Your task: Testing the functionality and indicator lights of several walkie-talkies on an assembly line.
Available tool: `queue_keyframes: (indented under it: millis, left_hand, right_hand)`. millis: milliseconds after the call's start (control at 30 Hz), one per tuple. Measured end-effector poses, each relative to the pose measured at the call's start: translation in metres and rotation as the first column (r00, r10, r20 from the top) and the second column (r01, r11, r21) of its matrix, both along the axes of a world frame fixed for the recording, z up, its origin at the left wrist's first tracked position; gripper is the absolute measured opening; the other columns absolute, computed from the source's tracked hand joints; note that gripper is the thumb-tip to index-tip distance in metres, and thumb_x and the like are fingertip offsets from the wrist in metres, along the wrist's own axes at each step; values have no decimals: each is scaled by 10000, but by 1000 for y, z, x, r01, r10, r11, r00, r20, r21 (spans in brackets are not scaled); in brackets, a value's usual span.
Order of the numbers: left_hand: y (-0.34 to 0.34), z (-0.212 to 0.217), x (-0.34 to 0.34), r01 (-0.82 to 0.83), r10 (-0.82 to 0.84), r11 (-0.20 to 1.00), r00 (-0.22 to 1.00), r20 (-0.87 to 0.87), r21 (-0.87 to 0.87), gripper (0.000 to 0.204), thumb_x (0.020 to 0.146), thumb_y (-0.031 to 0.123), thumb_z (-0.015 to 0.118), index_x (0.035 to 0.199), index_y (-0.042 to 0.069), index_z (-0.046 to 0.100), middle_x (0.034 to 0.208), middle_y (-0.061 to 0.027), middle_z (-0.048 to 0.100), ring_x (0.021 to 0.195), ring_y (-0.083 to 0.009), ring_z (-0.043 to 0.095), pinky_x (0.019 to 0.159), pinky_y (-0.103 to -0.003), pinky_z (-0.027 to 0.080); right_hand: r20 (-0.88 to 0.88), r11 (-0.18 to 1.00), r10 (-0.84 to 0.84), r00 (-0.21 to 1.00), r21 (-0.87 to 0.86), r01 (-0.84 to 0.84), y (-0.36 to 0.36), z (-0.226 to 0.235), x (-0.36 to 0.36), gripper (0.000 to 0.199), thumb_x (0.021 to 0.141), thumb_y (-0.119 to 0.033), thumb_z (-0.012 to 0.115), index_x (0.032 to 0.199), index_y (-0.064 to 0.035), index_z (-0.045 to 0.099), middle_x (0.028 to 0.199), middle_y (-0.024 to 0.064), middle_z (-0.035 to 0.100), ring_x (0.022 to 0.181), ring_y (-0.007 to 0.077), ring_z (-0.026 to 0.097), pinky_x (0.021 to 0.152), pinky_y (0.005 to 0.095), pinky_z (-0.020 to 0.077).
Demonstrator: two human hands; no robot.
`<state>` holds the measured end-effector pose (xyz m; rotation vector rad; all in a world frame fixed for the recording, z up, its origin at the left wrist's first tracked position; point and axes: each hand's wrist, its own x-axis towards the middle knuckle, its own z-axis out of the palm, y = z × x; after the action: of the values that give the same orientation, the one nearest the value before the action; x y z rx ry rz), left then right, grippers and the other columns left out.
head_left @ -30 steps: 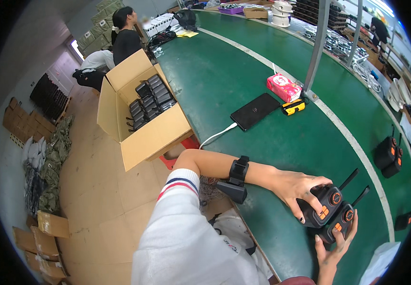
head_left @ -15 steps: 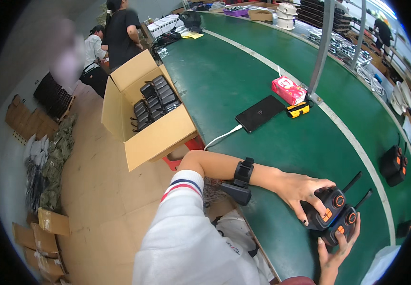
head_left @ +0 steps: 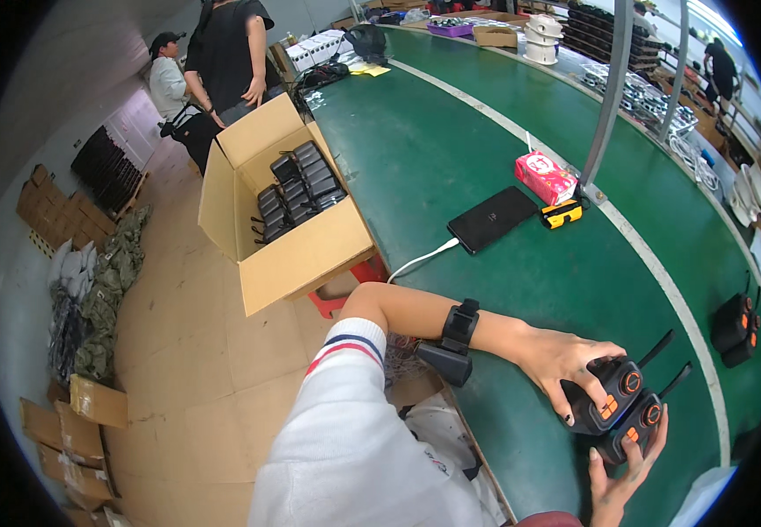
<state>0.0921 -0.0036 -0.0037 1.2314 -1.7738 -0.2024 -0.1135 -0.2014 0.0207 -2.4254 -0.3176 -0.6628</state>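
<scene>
My left hand (head_left: 565, 369) lies spread over the upper of two black handheld radios (head_left: 613, 400) with orange buttons, fingers draped on its top face; my right hand (head_left: 622, 479) comes up from the near edge of the green bench (head_left: 451, 158), fingers open and cupping the lower radio (head_left: 640, 430); neither grip looks closed. Both radios sit side by side, touching, close to that near edge, antennas pointing away; I judge a careless nudge could slide the lower one off the edge; the two casings could also knock together. A third radio (head_left: 736, 325) sits well apart toward the right end; the phone (head_left: 492, 218) and its white cable (head_left: 420, 261) lie clear of my arms.
</scene>
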Motion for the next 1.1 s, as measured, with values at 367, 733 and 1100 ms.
queue_keyframes:
  millis: [367,733,1100]
  left_hand:
    - [-1,-1,0,4,-4,1000,1000,2,1,495,681,315,799,1132,313,594,1352,-292,273,1154,-482,447,944,-465,452]
    - [-4,1,3,-7,10,999,998,57,-49,660,662,320,795,1221,202,465,1330,-301,306,1065,-460,531,913,-437,475]
    - [-4,5,-4,4,-5,1000,1000,-7,-22,660,686,241,767,1259,221,440,1338,-274,274,1073,-435,520,894,-452,481]
  right_hand:
    - [-18,999,-25,1000,33,25,2,-2,-2,414,750,-165,696,1069,-107,437,1434,311,223,1252,483,369,966,533,384]
    - [-10,996,-71,997,-57,71,-4,-2,-4,613,685,-261,760,1205,-137,460,1425,319,227,1256,469,364,1023,541,329]
    - [86,997,-70,994,-31,73,-8,-14,0,652,606,-274,823,1132,-92,481,1387,357,272,1219,476,430,880,489,494]
